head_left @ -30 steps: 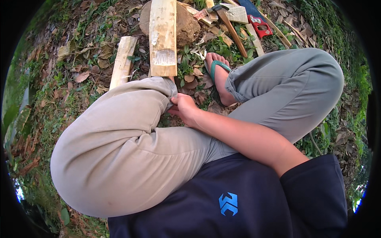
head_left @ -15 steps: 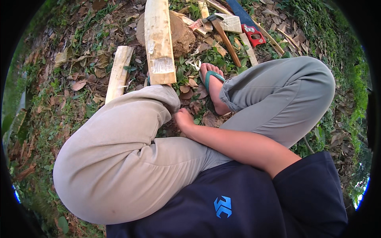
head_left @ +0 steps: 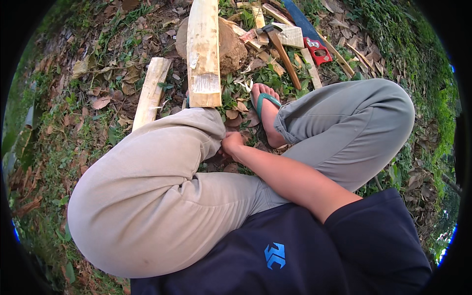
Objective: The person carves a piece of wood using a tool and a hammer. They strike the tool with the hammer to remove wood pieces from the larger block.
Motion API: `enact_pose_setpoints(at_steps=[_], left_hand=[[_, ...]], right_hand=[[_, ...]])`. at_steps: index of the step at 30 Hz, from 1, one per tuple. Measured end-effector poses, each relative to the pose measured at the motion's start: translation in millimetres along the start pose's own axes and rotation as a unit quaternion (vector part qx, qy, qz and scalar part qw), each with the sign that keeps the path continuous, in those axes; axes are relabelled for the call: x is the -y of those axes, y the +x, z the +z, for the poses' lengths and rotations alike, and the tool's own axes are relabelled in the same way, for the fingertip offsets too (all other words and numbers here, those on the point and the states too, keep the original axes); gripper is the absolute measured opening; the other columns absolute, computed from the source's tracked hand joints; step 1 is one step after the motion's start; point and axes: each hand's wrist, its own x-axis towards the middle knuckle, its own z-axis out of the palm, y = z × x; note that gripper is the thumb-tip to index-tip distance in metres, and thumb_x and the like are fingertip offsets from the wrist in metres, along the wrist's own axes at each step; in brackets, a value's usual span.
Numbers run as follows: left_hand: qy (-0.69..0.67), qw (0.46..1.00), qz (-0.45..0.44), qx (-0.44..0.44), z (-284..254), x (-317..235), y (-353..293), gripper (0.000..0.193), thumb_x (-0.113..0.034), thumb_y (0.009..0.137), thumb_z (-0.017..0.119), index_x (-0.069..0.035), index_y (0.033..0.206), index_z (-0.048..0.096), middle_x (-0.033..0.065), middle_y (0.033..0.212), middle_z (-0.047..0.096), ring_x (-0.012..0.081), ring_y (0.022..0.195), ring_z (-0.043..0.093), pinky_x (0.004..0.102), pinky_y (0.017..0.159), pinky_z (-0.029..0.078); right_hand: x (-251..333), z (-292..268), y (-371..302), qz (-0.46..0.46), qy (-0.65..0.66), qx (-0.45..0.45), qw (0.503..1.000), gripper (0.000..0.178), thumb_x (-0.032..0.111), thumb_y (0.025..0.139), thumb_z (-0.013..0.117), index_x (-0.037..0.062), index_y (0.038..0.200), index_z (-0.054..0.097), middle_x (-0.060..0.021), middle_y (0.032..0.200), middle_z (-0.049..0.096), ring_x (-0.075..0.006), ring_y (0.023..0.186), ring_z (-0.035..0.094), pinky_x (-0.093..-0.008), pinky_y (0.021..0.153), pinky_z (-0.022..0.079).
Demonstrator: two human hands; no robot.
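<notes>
My right hand [head_left: 232, 144] reaches low between my legs, beside the lower trouser leg [head_left: 204, 125] of my left leg. Its fingers look curled in; their tips, and whatever they may hold, are hidden. No part of my left hand or arm shows. Just beyond the left trouser leg lies a long, pale wooden beam [head_left: 202, 49], propped on a round log stump [head_left: 232, 46]. A shallow, fresh-cut patch [head_left: 206, 83] marks the beam's near end, close to my leg.
A claw hammer [head_left: 282, 54] and a red-handled handsaw [head_left: 314, 43] lie right of the stump among wood offcuts [head_left: 287, 35]. Another wooden piece [head_left: 152, 91] lies left of the beam. My sandalled right foot [head_left: 268, 110] rests on leaf-strewn ground.
My right hand has shifted slightly forward, closer to the left trouser leg. The whole view has moved a little, so the beam and tools appear farther right.
</notes>
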Motion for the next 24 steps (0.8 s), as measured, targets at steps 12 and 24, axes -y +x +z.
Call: enact_pose_setpoints(at_steps=[12,24], left_hand=[[-0.004,1.000,-0.001,-0.023,1,3,9,0.012,-0.016,0.090,0.072,-0.008,0.098,0.068,-0.0028,0.072,0.061,0.0040,0.062,0.053,0.0229,0.056,0.042],[0.000,0.999,0.000,-0.051,-11,3,9,0.011,-0.016,0.090,0.072,-0.008,0.097,0.068,-0.0030,0.071,0.060,0.0040,0.061,0.052,0.0230,0.056,0.042]], right_hand=[[26,4,-14,-0.281,0.112,-0.061,0.951,0.032,0.029,0.095,0.051,-0.0009,0.092,0.060,-0.0086,0.079,0.059,-0.0177,0.072,0.052,-0.0348,0.067,0.044],[77,-12,-14,-0.310,0.098,-0.148,0.934,0.050,0.046,0.097,0.051,-0.0001,0.116,0.058,-0.0225,0.111,0.064,-0.0319,0.102,0.062,-0.0402,0.092,0.044]])
